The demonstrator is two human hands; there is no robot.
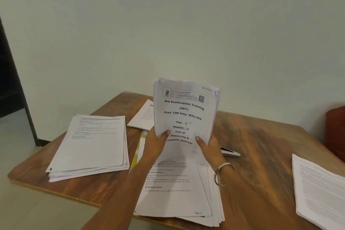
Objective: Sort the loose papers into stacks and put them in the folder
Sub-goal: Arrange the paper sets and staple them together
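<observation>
I hold a thick bundle of printed papers (184,110) upright above the table; its cover reads "Pre Examination Training". My left hand (155,144) grips its lower left edge, thumb on the front. At the lower right edge my right hand (209,145) does the same, a metal bangle on its wrist. Under my hands lies a fanned pile of loose sheets (179,192). A yellow folder (138,153) shows as a strip beneath that pile's left side, mostly hidden.
A neat paper stack (91,144) lies at the left of the wooden table (261,155). Another stack (319,190) sits at the right edge, and a small one (143,115) at the back. A stapler (230,152) lies right of my hands.
</observation>
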